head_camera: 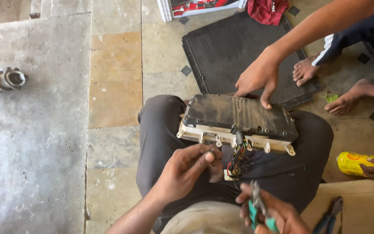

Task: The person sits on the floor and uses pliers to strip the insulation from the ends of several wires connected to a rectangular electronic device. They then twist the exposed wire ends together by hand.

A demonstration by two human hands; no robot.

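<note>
**Loose wires, a balanced unit, and too many hands close in**

Nearest the camera, the right hand point(273, 214) was clenched around green-handled pliers point(256, 203), tips pointing up toward the wire bundle point(240, 161). Just left of it, the left hand point(187, 167) pinched something small between fingertips; what exactly, I could not tell. Those coloured wires hung free off the near edge of the dusty electronic unit point(239, 117), which rested across the person's lap point(161, 130), not on any bench. That looked like the weak spot: a tug from the pliers could have strained or torn a wire, and a knee shift could have tipped the unit to the stone floor point(113, 99).

At the unit's far edge, a co-worker's hand point(258, 78) pressed down with fingertips; a slip there might have jolted the whole thing. Beyond lay a black finned panel point(230, 47) and the co-worker's bare feet point(308, 69), close enough to be struck. Another hand held a yellow packet point(353, 162) at the right edge.
</note>
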